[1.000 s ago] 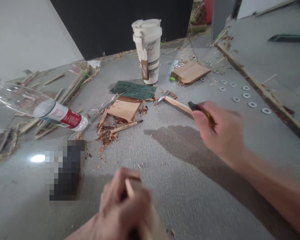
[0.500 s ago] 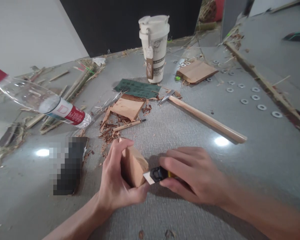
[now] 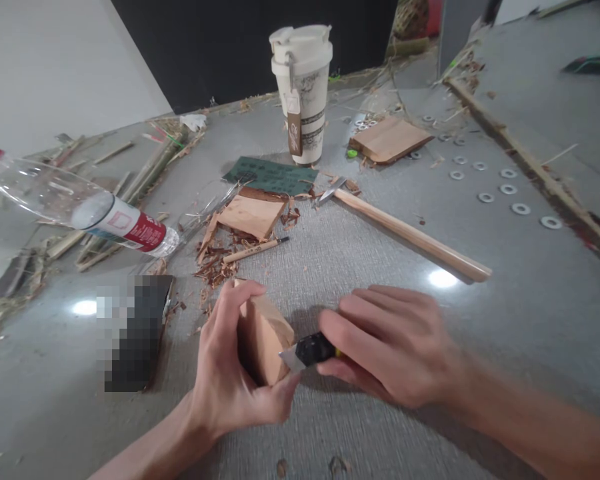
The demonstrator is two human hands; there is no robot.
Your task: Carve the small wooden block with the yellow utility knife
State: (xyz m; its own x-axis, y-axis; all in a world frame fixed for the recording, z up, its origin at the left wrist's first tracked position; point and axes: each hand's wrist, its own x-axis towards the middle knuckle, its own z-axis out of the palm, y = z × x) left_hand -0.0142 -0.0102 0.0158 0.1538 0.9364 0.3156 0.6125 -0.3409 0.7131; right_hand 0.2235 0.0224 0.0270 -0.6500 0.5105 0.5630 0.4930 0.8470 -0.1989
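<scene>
My left hand (image 3: 230,373) is wrapped round a small tan wooden block (image 3: 265,337) and holds it on the grey table (image 3: 360,267). My right hand (image 3: 390,343) grips a black and yellow utility knife (image 3: 307,350), its short blade touching the block's lower right edge. Both hands sit near the table's front edge, close together.
Behind the hands lie a long wooden-handled tool (image 3: 410,233), a pencil-like carving tool (image 3: 255,250), a flat wood piece (image 3: 250,217) with shavings, green sandpaper (image 3: 270,177), a lidded cup (image 3: 303,93), another wood piece (image 3: 390,139), several washers (image 3: 500,193), a plastic bottle (image 3: 80,207) and a dark pixelated object (image 3: 135,330).
My right hand came from the far right with the knife down to the block. My left hand turned the block up into view. In the last half second the blade pressed closer to the block.
</scene>
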